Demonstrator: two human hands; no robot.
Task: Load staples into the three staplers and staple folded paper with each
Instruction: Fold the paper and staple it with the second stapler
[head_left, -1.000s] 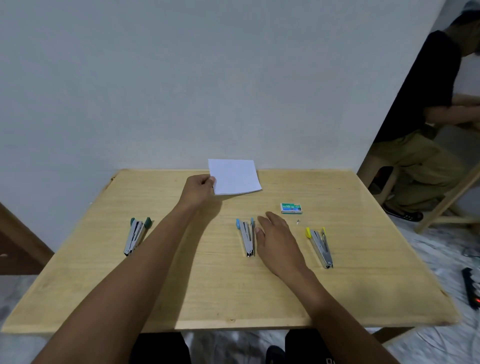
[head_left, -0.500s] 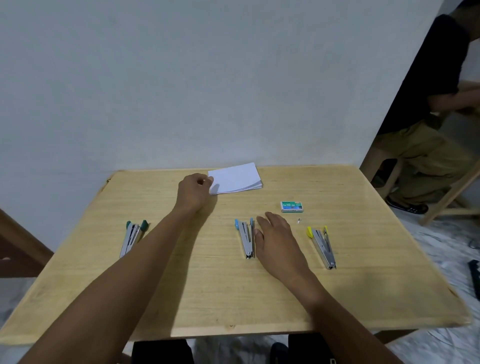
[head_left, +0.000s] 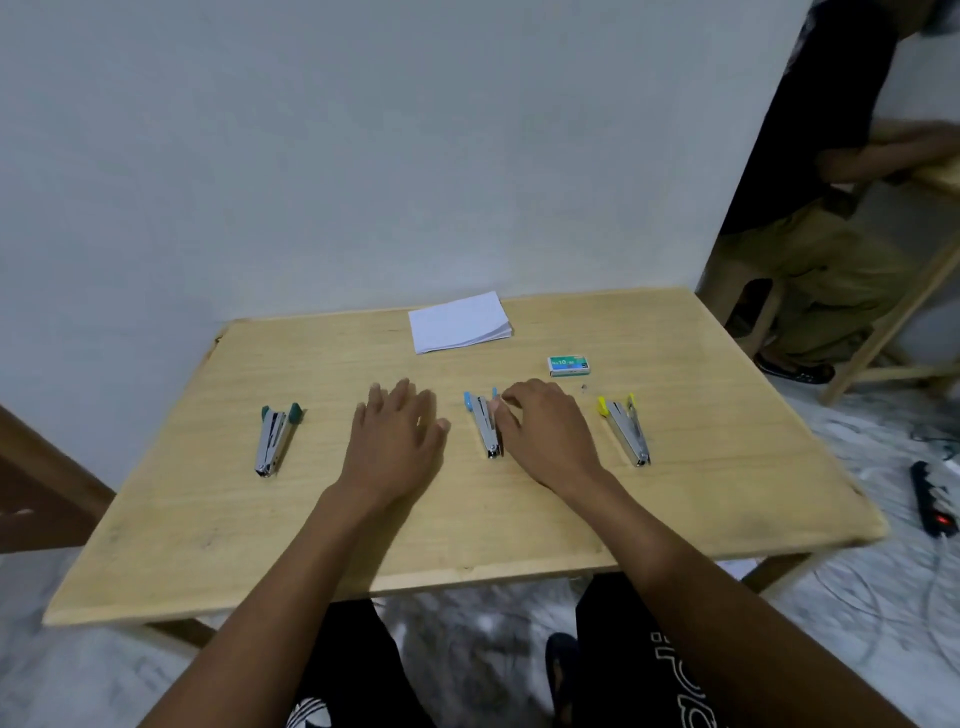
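On the small green and white cardboard staple box (head_left: 569, 365) lying on my light wooden counter (head_left: 675, 467) I can make out "10" in its blue band; the rest of the print is too small. My black shorts (head_left: 670, 670) carry white lettering on the right leg, too cut off to read
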